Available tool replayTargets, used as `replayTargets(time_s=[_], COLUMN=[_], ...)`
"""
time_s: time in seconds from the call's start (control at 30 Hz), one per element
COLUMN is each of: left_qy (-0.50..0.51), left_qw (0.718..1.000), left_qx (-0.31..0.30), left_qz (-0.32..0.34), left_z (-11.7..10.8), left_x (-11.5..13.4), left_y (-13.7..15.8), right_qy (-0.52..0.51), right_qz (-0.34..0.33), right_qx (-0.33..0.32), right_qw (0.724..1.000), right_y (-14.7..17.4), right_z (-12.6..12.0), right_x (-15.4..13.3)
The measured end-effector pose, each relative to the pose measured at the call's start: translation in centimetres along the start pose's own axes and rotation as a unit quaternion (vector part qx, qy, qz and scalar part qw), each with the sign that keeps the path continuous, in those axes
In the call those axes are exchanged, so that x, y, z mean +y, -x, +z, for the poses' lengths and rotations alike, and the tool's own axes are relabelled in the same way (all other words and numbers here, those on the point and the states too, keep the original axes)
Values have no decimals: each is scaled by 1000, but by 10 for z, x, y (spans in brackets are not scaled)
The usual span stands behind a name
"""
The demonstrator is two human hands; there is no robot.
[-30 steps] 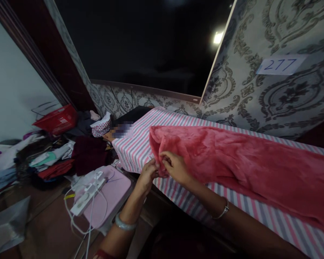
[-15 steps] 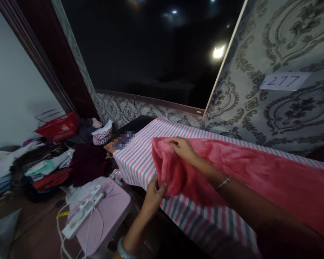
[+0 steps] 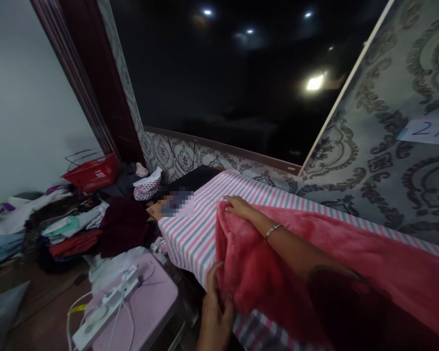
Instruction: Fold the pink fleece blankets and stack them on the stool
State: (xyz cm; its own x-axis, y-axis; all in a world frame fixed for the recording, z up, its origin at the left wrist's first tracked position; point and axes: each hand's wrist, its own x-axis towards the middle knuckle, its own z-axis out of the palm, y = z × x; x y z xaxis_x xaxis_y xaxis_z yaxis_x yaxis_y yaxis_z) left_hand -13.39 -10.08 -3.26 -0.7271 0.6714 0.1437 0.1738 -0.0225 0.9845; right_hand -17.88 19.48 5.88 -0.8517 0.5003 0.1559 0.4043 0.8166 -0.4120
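Observation:
A long, coral-pink plush cloth (image 3: 336, 234) lies folded over a striped cover (image 3: 195, 229) of pink, grey and white. My right hand (image 3: 237, 205) pinches its far left corner, fingers bent over the edge. At the near left corner, my left hand (image 3: 215, 312) holds the edge between thumb and fingers, with the fingertips partly hidden. Between the two hands the end of the cloth stands slightly raised in a fold. My right forearm lies across the cloth and hides part of it.
A pink stool (image 3: 157, 292) at the lower left bears a white power strip (image 3: 106, 307) with loose cables. Behind it are piles of clothes (image 3: 73, 231) and a red basket (image 3: 93, 173). A large dark television (image 3: 223, 73) hangs above the covered surface.
The view has shifted, so the room sits lower and further right. My left hand has moved down and nearer with its edge of the cloth. My right hand has flattened toward the far corner.

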Motion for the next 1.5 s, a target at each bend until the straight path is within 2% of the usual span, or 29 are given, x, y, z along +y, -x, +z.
replayTargets(time_s=[0.1,0.17,0.23,0.33,0.43,0.53,0.6,0.77,0.83,0.9,0.97,1.03,1.13,1.23,1.37,1.5], left_qy=[-10,11,45,90,125,153,158,93,104,175,215,204,167,147,123,79], left_qw=[999,998,998,993,987,983,982,995,994,983,973,975,980,981,983,990], left_qx=[-43,-58,-28,54,71,54,35,-14,-17,-7,17,40,63,78,94,83], left_qz=[-2,-25,-44,-60,-75,-87,-93,-44,-41,-59,-76,-80,-84,-100,-100,-87], left_z=[-13,-26,-43,-69,-85,-91,-92,-94,-90,-85,-83,-84,-91,-95,-97,-96], left_x=[2,13,31,60,78,84,88,111,118,119,115,107,90,68,46,39], left_y=[-5,-14,-27,-53,-79,-90,-84,-56,-55,-61,-69,-76,-86,-96,-105,-110], right_qy=[-18,-34,-46,-87,-152,-178,-192,-153,-121,-100,-89,-68,-14,0,-1,0], right_qz=[-5,5,22,16,-10,13,14,-99,-109,-103,-84,-41,49,100,95,23], right_qx=[35,77,125,190,227,240,269,433,438,408,377,344,255,201,168,107], right_qw=[999,996,991,978,962,954,944,883,884,902,918,936,966,974,981,994], right_y=[-10,-18,-29,-44,-51,-47,-38,-7,-5,-12,-25,-38,-52,-57,-61,-69], right_z=[-3,-18,-40,-76,-94,-99,-107,-160,-178,-185,-178,-159,-116,-69,-30,-20], right_x=[4,6,7,8,5,1,-2,-19,-23,-22,-17,-9,4,16,28,34])
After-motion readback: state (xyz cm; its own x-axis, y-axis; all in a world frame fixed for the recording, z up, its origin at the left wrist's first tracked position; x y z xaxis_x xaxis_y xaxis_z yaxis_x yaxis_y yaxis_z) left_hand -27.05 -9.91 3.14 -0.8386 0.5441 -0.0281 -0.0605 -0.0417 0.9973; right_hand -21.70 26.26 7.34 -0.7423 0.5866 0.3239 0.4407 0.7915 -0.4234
